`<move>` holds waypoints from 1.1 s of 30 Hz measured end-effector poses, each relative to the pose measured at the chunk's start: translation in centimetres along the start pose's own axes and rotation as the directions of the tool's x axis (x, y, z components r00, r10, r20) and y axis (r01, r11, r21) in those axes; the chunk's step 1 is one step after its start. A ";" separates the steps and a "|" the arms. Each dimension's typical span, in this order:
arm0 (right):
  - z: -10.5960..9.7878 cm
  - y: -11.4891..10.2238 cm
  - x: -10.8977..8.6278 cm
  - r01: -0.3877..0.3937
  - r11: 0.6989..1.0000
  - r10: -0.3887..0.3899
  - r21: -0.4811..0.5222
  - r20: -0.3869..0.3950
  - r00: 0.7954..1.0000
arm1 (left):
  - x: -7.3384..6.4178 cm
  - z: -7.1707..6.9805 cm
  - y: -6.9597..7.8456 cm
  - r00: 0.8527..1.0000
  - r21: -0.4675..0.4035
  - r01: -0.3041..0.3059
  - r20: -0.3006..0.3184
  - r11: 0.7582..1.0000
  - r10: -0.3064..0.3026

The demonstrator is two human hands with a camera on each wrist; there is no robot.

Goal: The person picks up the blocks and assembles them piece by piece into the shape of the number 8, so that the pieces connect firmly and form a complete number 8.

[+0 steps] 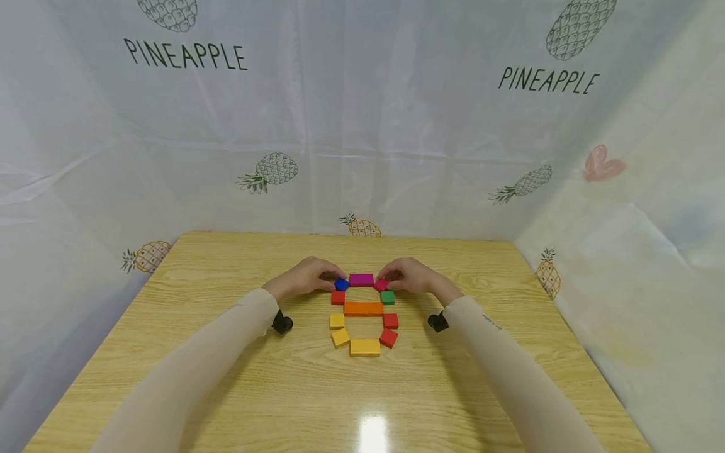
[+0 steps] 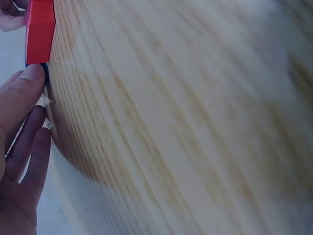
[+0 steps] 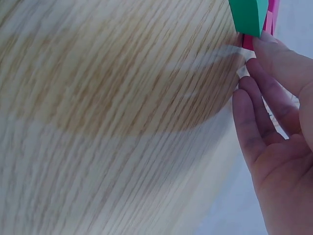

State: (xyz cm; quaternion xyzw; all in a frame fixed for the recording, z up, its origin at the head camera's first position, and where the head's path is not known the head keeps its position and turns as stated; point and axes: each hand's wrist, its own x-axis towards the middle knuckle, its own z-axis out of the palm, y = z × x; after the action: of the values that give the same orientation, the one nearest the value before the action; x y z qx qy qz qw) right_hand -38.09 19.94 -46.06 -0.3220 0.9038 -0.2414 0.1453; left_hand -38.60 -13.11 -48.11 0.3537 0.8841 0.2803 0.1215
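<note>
Flat coloured blocks form a closed, roughly oval outline on the table, with a crossbar. At its far left corner my left hand (image 1: 306, 275) pinches a blue block (image 1: 342, 285) between thumb and fingers. At the far right corner my right hand (image 1: 412, 275) pinches a pink block (image 1: 381, 285). Between these two lies a magenta block (image 1: 361, 280). Just nearer than the blue one is a red block (image 2: 40, 34); a green block (image 3: 249, 17) sits nearer than the pink one. In both wrist views the held blocks are mostly hidden.
An orange block (image 1: 364, 309) crosses the middle of the outline. Several yellow and red blocks make its near half, with a long yellow block (image 1: 365, 348) closest. White pineapple-print sheeting (image 1: 396, 126) stands behind and beside the wooden table (image 1: 272, 390).
</note>
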 end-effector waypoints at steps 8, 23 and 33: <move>0.0 0.1 0.0 -0.009 1.000 0.009 0.003 -0.005 1.000 | 0.0 0.0 0.0 1.000 -0.002 0.000 -0.003 1.000 0.000; 0.0 0.2 -0.3 0.009 1.000 -0.009 0.006 -0.023 1.000 | -0.1 0.0 -0.1 1.000 -0.004 -0.018 -0.008 1.000 0.018; -0.1 -0.1 -0.4 0.002 1.000 -0.001 0.013 -0.025 1.000 | 0.1 0.0 -0.4 0.999 0.016 -0.031 -0.012 0.999 0.031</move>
State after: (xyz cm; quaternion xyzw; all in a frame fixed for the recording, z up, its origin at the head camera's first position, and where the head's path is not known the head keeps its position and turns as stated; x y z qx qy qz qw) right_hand -37.81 20.15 -45.93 -0.3187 0.9037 -0.2514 0.1360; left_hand -38.86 -13.28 -48.38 0.3664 0.8814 0.2774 0.1092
